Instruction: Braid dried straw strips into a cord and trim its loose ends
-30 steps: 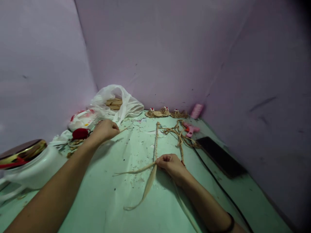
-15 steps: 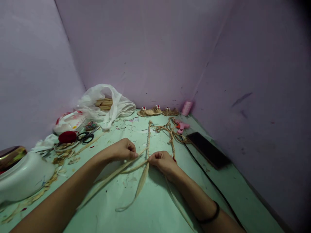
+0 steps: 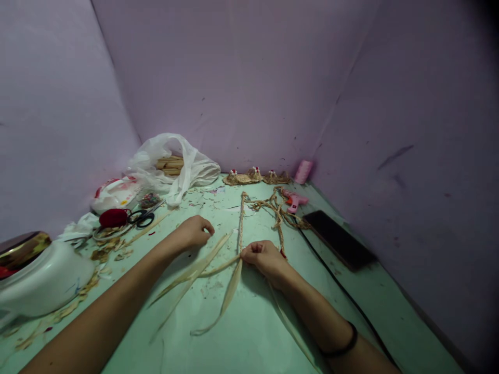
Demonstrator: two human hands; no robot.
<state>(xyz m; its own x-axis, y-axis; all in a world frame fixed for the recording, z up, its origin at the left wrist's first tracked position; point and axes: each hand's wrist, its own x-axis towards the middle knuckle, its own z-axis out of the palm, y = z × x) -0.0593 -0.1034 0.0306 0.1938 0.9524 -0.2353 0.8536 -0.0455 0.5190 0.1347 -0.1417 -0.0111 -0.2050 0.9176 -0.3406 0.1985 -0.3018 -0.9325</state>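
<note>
A thin straw-coloured braid (image 3: pixel 241 221) runs down the middle of the table, its lower end pinched between the thumb and fingertips of my right hand (image 3: pixel 265 259). Loose flat strands fan out below the pinch: one dry strand (image 3: pixel 232 291) trails toward me, and another passes under my right forearm. To the left lies a pale loose strand (image 3: pixel 202 262), apart from the braid. Just above it is my left hand (image 3: pixel 195 232), fingers bent, a gap between thumb and forefinger, with nothing seen in them.
Farther back lie more braided cord (image 3: pixel 278 210), a pink glue gun (image 3: pixel 295 200), a dark phone (image 3: pixel 338 239) and a black cable (image 3: pixel 331 275). Woven slippers (image 3: pixel 244 178) and pink thread (image 3: pixel 303 171) stand by the wall. Leftward are scissors (image 3: pixel 144 219), a plastic bag (image 3: pixel 191 161) and a white bowl (image 3: pixel 50 275).
My left hand has let go of the pale strand and drawn slightly up and left; the strand now lies loose. My right hand keeps its pinch on the braid. The view has shifted slightly.
</note>
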